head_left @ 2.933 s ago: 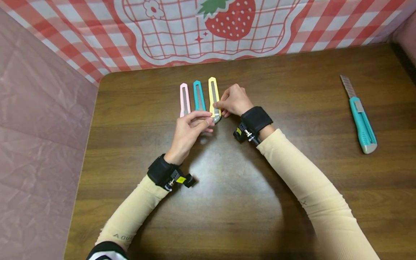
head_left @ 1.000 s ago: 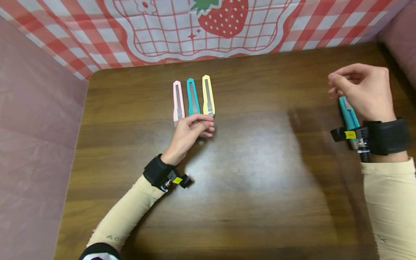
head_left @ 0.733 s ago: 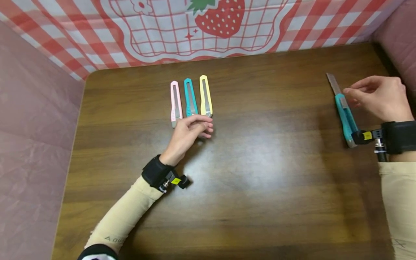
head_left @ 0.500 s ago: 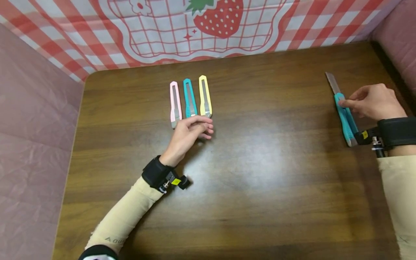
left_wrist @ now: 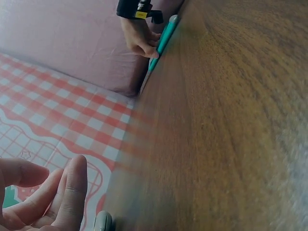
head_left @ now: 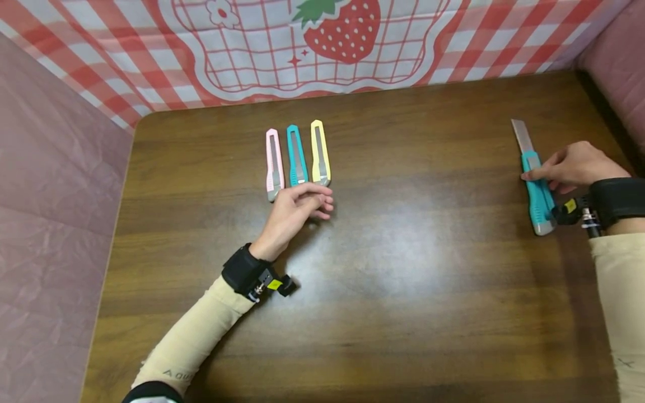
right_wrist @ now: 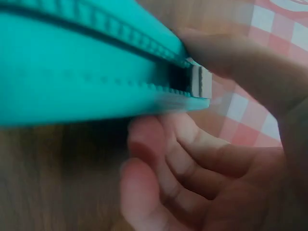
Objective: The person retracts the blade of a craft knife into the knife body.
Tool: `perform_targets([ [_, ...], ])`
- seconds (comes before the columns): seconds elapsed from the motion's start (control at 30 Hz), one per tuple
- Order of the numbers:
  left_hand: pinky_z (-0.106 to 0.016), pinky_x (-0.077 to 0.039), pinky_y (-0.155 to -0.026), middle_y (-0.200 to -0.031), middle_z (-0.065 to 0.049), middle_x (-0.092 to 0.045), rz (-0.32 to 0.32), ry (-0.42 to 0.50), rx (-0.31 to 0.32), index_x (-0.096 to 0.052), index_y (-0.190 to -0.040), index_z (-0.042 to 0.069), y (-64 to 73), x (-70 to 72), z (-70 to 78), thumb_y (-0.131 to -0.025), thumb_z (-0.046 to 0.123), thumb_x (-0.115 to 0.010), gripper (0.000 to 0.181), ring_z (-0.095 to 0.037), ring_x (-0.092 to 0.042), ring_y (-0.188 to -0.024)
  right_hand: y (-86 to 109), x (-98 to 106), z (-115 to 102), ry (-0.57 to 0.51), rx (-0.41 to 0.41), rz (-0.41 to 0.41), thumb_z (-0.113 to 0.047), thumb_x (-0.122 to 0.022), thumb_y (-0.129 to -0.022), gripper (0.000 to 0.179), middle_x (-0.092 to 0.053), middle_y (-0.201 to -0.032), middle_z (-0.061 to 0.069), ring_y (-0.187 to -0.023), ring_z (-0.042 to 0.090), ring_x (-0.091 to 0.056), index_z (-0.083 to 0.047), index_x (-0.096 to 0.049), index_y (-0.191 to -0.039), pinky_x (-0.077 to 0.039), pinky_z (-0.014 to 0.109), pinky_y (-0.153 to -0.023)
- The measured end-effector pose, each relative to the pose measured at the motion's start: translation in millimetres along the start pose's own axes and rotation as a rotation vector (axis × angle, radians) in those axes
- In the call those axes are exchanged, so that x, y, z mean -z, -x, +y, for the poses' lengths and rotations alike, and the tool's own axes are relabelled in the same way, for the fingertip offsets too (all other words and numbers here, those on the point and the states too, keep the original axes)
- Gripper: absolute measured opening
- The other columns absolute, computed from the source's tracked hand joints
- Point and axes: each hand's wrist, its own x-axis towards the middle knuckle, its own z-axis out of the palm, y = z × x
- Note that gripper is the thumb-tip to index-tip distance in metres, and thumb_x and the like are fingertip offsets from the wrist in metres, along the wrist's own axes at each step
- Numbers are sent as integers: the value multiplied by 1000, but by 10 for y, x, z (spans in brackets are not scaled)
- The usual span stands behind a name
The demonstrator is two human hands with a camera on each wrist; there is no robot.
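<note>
My right hand (head_left: pixel 576 165) pinches a large teal box cutter (head_left: pixel 540 204) by its sides, near the slider. Its long segmented blade sticks out toward the back of the table. The right wrist view has the teal handle (right_wrist: pixel 96 72) close up, thumb and fingertips along its edges. I cannot tell whether it is off the table. My left hand (head_left: pixel 289 215), fingers loosely bent and holding nothing, lies just in front of three small box cutters: a pink one (head_left: pixel 274 162), a teal one (head_left: pixel 297 154) and a yellow one (head_left: pixel 320 154). It partly covers the small teal one's near end.
The brown wooden table (head_left: pixel 403 268) carries the cutters. Behind it hangs a red-and-white checked cloth (head_left: pixel 342 50) with a strawberry print. Pink fabric lines the left side (head_left: pixel 55 212) and the far right.
My right hand has left the yellow cutter, moved far right to the large teal box cutter and taken hold of it. My left hand has stayed by the small cutters.
</note>
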Motion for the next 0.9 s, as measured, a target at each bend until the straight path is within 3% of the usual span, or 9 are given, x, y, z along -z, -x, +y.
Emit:
perform_targets([
  [0.13,-39,-59,-71,-98,-35,-59,-3,-13,3,-56,-108,-15,0,-1,-3,-92,-1,-52,21,-38,-60,-84,3,3,-37,-15,24,-21,-55,-65,-78,73,-60,-66,13,-55,23,-59,17,-59,-89,-56,39,-44],
  [0.23,-42,-59,-72,-97,-36,-59,-5,-15,13,-57,-108,-15,3,-2,2,-92,-1,-52,21,-39,-60,-84,45,4,-137,-18,49,15,-52,-62,-82,70,-62,-67,15,-56,26,-60,17,-58,-92,-55,40,-44],
  [0.43,-54,-55,-76,-97,-38,-58,-16,-24,39,-56,-107,-16,39,-31,113,-92,-4,-50,20,-45,-57,-86,196,-33,-575,-37,157,128,-42,-56,-89,55,-62,-75,19,-59,23,-59,12,-58,-99,-49,32,-48],
  [0.63,-54,-55,-76,-97,-39,-58,-27,-76,60,-55,-107,-17,90,-100,256,-90,-8,-47,21,-46,-57,-86,384,-214,-1171,-270,368,216,-29,-67,-86,37,-65,-68,-1,-56,13,-61,5,-58,-101,-49,10,-47],
  [0.73,-56,-54,-76,-97,-37,-59,-38,-97,61,-55,-108,-17,97,-115,271,-90,-9,-47,21,-44,-58,-85,438,-337,-1497,-381,450,257,-25,-70,-82,31,-64,-68,-4,-57,12,-61,1,-60,-96,-49,10,-49],
  [0.9,-59,-52,-77,-97,-35,-61,-67,-109,47,-55,-108,-16,95,-130,263,-91,-7,-50,21,-43,-59,-85,484,-530,-1984,-550,541,292,-19,-72,-81,25,-64,-72,1,-61,18,-61,-2,-59,-92,-54,17,-54],
])
